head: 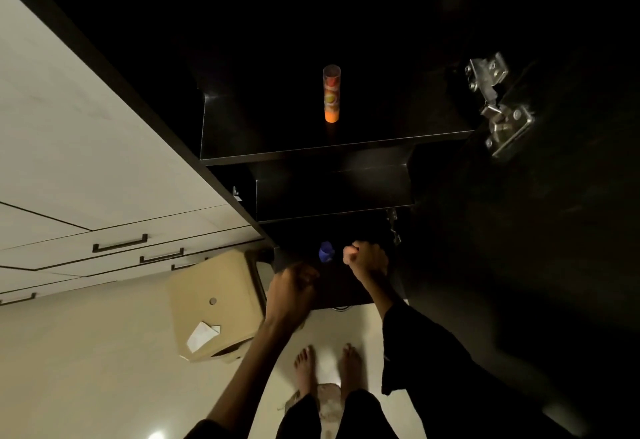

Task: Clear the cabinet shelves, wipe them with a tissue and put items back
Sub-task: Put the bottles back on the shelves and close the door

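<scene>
**Both hands low at the dark cabinet**

Head view: we see the open cabinet [339, 147] with an orange tube [331, 94] standing upright on its upper shelf, at 12 o'clock from the hands. Our left hand [292, 288] reaches toward the bottom shelf; whether it grasps anything we cannot tell. Our right hand [365, 258] is clenched, holding nothing we can see. A blue object [326, 252] sits between them. A cardboard box [214, 303] lies at 9 o'clock.
</scene>
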